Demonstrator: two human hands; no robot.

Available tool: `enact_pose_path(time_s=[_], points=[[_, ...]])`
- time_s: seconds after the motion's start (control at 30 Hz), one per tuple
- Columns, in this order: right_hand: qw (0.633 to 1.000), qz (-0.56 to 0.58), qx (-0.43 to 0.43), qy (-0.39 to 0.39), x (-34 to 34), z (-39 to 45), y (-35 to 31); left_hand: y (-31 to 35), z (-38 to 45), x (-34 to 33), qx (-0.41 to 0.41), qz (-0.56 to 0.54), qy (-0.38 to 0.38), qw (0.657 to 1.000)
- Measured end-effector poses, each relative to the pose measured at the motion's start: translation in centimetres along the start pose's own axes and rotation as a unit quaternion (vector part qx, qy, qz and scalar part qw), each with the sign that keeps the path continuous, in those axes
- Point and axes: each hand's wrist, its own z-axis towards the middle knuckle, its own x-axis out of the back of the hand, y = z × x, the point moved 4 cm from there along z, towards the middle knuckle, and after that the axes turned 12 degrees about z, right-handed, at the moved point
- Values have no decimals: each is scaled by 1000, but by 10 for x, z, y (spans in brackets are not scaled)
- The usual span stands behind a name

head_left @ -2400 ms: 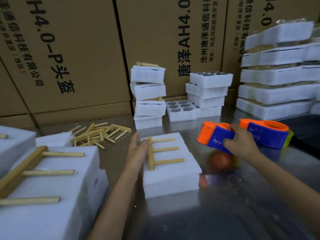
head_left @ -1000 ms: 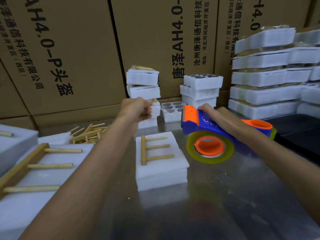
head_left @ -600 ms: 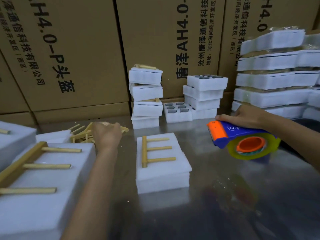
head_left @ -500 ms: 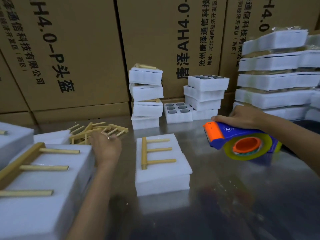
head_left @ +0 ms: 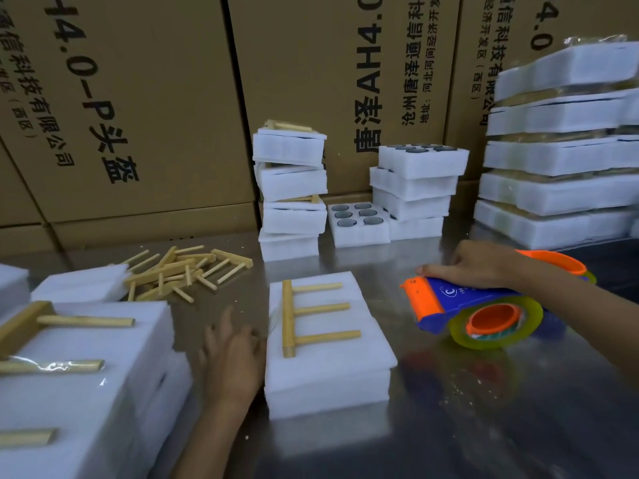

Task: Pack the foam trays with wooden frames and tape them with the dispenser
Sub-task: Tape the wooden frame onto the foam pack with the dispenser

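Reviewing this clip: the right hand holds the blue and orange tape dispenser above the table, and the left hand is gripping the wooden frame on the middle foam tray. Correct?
Not quite. In the head view the left hand grips nothing: it lies open beside the left edge of the middle foam tray, and the wooden frame rests untouched on top. The right hand does hold the tape dispenser above the table.

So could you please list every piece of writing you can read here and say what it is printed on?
"0-P头盔": left cardboard box.
"唐泽AH4.0": middle cardboard box, reading sideways, with "沧州唐泽通信科技" beside it; the smaller address line is too blurred.
Tape dispenser: a round logo, its small lettering unreadable.
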Motion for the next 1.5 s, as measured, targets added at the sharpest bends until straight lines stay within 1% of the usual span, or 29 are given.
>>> enact_pose_path(time_s=[0.07, 0.13, 0.17, 0.2, 0.23, 0.27, 0.3, 0.33, 0.37, 0.4, 0.43, 0.47, 0.5, 0.53, 0.57, 0.6, 0.63, 0.67, 0.7, 0.73, 0.8, 0.93, 1.0, 1.07, 1.13, 1.23, 1.4, 1.47, 1.5], points=[[1000, 23, 0, 18, -1, 0, -2, -3, 3, -10, -33, -38, -53, 997], [999, 40, 1, 29, -2, 2, 2, -4, 1, -17, -84, -17, -109, 990], [999, 42, 0, 32, -3, 3, 7, -6, -1, -20, -96, 8, -132, 987], [999, 42, 9, 29, -3, 4, 10, -7, -2, -19, -89, 25, -145, 985], [999, 28, 13, 27, -4, 6, 14, -10, -1, -14, -62, 26, -138, 988], [999, 26, 15, 26, -4, 6, 18, -11, -2, -2, -26, 2, -101, 995], [999, 21, 5, 27, -5, 9, 23, -10, -2, 13, 2, -43, -34, 999], [999, 12, 13, 31, -5, 9, 25, -5, -2, 30, 7, -104, 54, 993], [999, 9, 9, 32, -6, 10, 27, 6, -2, 48, -13, -162, 138, 977], [999, 12, 8, 36, -5, 9, 27, 24, 2, 63, -51, -205, 178, 961], [999, 13, 1, 36, -4, 8, 28, 50, 7, 74, -96, -236, 170, 952], [999, 15, -3, 32, -3, 8, 29, 80, 12, 79, -139, -261, 124, 947], [999, 19, -10, 27, -2, 8, 30, 110, 16, 76, -183, -263, 61, 945], [1000, 18, -13, 19, 0, 7, 30, 138, 18, 69, -230, -238, 4, 944], [1000, 19, -17, 11, 1, 6, 30, 160, 18, 56, -277, -177, -43, 943], [1000, 24, -18, 4, 2, 5, 31, 174, 17, 43, -311, -93, -82, 942], [999, 31, -20, 0, 2, 5, 31, 180, 17, 31, -331, -7, -102, 938], [999, 36, -18, -4, 3, 5, 32, 180, 18, 22, -347, 61, -102, 930], [999, 40, -19, -8, 4, 4, 34, 177, 19, 16, -355, 91, -96, 926], [999, 46, -22, -10, 7, 3, 39, 175, 20, 14, -365, 97, -89, 922], [998, 46, -30, -10, 14, -5, 51, 175, 21, 12, -378, 78, -83, 919], [1000, -12, -16, 1, 26, -21, 71, 178, 23, 11, -368, 42, -81, 925], [998, -64, 4, 8, 18, -18, 67, 178, 25, 11, -372, 24, -77, 925], [990, -139, 14, 15, 9, -10, 58, 178, 25, 13, -381, 4, -68, 922], [981, -192, 18, 19, 2, -3, 49, 176, 25, 15, -391, -40, -55, 918], [974, -226, 18, 20, -8, 0, 38, 175, 24, 22, -390, -100, -58, 914], [966, -259, -8, 0, -17, -1, 23, 175, 22, 23, -400, -113, -72, 907], [960, -279, -16, 11, -20, -3, 17, 175, 20, 24, -409, -106, -73, 904], [957, -288, -20, 20, -21, -4, 14, 174, 19, 25, -407, -130, -83, 900]])
